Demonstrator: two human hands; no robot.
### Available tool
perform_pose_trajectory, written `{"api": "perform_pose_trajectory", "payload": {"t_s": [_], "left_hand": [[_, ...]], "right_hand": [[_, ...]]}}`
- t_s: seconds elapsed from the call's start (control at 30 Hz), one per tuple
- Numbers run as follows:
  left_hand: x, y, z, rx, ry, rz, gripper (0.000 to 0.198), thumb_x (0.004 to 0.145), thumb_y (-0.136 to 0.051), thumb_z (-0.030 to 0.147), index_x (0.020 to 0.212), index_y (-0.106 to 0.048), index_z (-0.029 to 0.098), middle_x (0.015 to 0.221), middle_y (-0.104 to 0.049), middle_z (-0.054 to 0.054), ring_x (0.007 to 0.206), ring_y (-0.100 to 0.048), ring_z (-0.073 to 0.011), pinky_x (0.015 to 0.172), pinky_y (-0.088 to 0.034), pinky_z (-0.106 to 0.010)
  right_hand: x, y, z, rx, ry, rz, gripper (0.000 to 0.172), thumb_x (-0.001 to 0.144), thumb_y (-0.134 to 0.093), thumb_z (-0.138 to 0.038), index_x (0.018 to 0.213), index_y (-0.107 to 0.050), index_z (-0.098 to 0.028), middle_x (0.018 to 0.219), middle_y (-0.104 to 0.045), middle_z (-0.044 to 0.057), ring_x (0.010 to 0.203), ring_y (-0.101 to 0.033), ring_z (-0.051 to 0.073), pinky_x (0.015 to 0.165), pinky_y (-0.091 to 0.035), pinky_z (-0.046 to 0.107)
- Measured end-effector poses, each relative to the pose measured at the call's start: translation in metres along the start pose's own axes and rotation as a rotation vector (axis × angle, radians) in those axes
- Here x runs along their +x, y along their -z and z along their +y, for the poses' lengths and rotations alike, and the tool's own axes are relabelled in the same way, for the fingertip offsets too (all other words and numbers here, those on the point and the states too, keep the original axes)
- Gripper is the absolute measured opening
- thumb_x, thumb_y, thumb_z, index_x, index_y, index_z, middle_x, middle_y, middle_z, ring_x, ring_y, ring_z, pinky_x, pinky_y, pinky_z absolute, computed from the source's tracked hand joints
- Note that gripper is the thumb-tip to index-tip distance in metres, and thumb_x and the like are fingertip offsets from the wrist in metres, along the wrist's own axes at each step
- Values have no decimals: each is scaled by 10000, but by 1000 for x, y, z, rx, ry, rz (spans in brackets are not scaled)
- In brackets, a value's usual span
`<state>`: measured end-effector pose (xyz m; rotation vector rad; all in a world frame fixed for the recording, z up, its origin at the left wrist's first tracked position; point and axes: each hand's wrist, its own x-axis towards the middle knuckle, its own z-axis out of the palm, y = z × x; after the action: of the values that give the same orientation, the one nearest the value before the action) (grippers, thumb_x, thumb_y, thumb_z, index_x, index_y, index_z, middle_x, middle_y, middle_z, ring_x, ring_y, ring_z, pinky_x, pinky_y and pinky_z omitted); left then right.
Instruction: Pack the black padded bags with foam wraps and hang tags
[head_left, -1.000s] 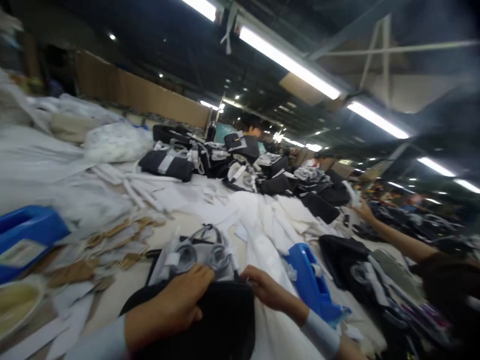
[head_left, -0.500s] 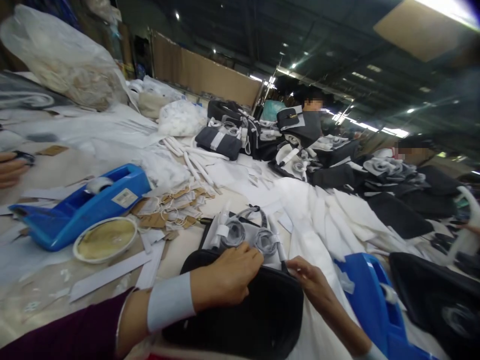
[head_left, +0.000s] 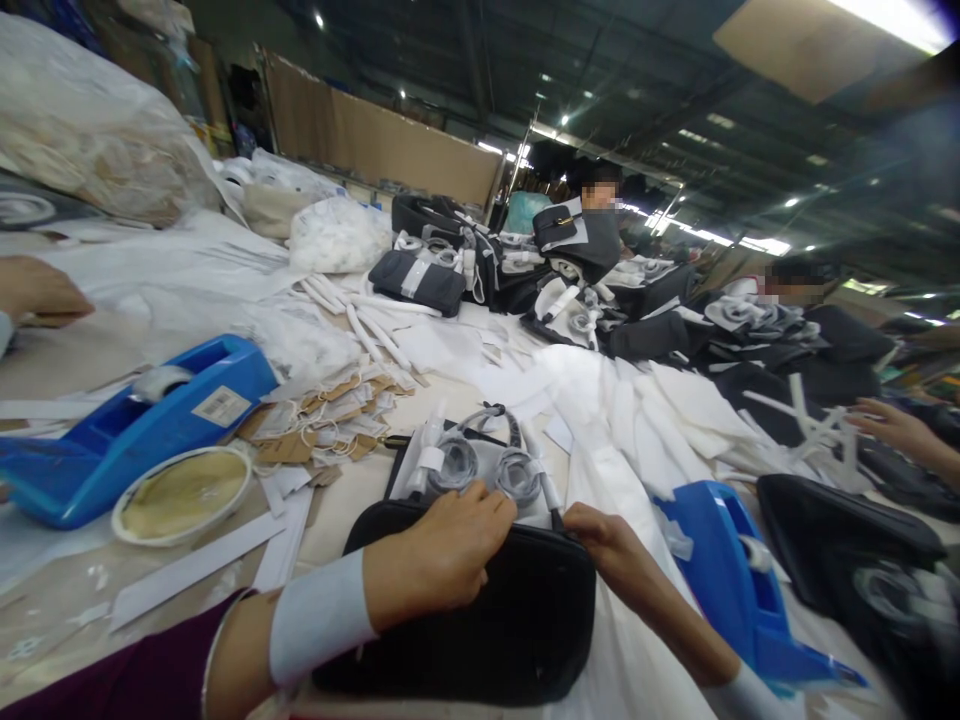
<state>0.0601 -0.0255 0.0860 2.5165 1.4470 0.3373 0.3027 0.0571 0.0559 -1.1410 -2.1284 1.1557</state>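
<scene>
A black bag (head_left: 480, 640) lies in front of me, with rolled grey straps (head_left: 517, 473) and white wrapping along its far side. My left hand (head_left: 461, 540) rests across the bag's upper edge, fingers curled down and closed on it; the fingertips are partly hidden. At the bag's upper right corner, my right hand (head_left: 607, 545) pinches the edge close to the end of a white-wrapped strap. The bag's front is smooth and tilted toward me.
A blue tape dispenser (head_left: 142, 430) and a shallow bowl (head_left: 184, 493) stand left, near cardboard tags (head_left: 330, 415). Another blue dispenser (head_left: 731, 580) is right, beside a black bag (head_left: 847, 540). Co-workers' hands show at left (head_left: 41, 290) and right (head_left: 900, 430). Wrapped bags (head_left: 420, 280) are piled behind.
The view has shifted, so the table's things sit slightly further left. Both my hands keep their places on the bag. The co-workers' hands at left and right have moved.
</scene>
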Motion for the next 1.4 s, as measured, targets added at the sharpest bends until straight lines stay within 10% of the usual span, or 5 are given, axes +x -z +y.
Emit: {"api": "perform_pose_trajectory", "payload": {"t_s": [0.57, 0.73, 0.9, 1.4], "left_hand": [[-3, 4, -3, -52, 146, -103, 398, 736, -701, 164, 1101, -551, 215, 1032, -667, -41, 989, -633, -282, 807, -487, -378], [-11, -7, -11, 39, 164, -34, 529, 783, -720, 241, 1268, -523, 316, 1001, -671, -14, 932, -660, -286, 773, -510, -402], [-12, -29, -25, 177, 34, 76, 532, 865, -643, 322, 1357, -452, 255, 1043, -651, -51, 901, -663, -269, 717, -542, -398], [1, -45, -41, 298, -42, -10, 502, 841, -342, -20, 1292, -457, 169, 986, -657, -75, 781, -684, -255, 638, -575, -400]], "right_hand": [[-4, 2, -11, 309, -122, -207, 215, 755, -670, -360, 777, -691, -147, 791, -615, 27, 789, -539, 169, 776, -419, 294], [-19, 0, -17, 291, -104, -14, 456, 943, -404, -516, 1220, -571, -194, 1003, -628, 55, 1030, -560, 210, 960, -401, 369], [-22, -29, -19, 130, -222, 148, 736, 764, -676, -490, 1380, -383, -211, 1028, -622, 43, 982, -595, 228, 895, -453, 367], [-10, -68, 10, -92, -201, 457, 574, 802, -633, -422, 1279, -411, -192, 877, -615, 25, 791, -608, 203, 773, -507, 357]]}}
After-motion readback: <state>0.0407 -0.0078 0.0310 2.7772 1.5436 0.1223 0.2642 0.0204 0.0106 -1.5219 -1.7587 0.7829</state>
